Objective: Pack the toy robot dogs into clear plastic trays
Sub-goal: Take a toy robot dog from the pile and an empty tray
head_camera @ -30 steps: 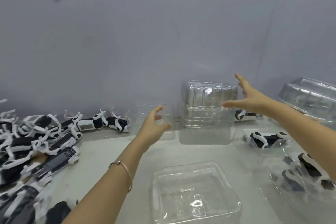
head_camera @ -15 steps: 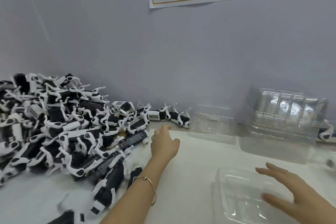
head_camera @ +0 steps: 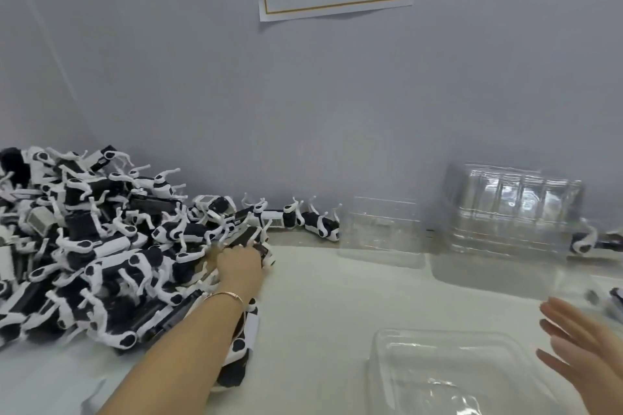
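Reaching into the pile of toy robot dogs, the left hand seems to curl its fingers round one dog just beyond its knuckles; the right hand, fingers spread and empty, hovers with the clear tray just to its left.

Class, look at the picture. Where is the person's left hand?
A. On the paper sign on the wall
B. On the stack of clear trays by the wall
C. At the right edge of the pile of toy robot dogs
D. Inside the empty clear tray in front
C: the left hand curls its fingers onto a toy robot dog at the right edge of the pile, well apart from the empty clear tray.
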Motion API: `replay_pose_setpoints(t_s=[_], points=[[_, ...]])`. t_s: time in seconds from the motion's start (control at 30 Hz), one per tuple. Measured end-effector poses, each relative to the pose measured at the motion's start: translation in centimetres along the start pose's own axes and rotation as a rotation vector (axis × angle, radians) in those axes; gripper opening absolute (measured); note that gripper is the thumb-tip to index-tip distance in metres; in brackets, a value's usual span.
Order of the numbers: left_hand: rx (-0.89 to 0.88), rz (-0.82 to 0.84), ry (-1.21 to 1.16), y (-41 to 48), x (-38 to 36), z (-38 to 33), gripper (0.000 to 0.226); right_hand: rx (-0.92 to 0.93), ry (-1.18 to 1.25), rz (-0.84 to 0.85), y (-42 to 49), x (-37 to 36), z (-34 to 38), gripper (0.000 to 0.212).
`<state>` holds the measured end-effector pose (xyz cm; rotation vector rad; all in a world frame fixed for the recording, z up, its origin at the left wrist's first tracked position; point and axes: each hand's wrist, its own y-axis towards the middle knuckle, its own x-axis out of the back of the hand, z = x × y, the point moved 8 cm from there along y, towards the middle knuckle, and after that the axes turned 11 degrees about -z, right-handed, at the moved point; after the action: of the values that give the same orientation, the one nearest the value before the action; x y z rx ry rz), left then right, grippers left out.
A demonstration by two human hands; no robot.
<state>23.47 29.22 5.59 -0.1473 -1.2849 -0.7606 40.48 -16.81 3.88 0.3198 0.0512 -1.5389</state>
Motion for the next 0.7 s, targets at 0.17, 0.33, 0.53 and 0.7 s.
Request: replay_pose_setpoints(t_s=[0.17,0.33,0.53,0.7], points=[[0.089,-0.070,-1.096,-1.3,8.5,-3.1,0.023,0.204,0.020,0.049,-1.8,0.5,6.5,0.041],[-0.110,0.273,-1.907,-9.7,18.7,-10.6,0.012,0.144,-0.166,0.369,-3.6,-5.1,8.9,0.049],[-0.418,0.596,-1.853,-17.1,21.5,-18.0,0.016,-0.114,0.020,0.433,-4.9,-8.0,7.4,0.057],[-0.526,0.483,-1.746,-16.1,19.7,-16.6,0.045,-0.192,0.284,0.190,-2.8,-4.1,6.7,0.039]])
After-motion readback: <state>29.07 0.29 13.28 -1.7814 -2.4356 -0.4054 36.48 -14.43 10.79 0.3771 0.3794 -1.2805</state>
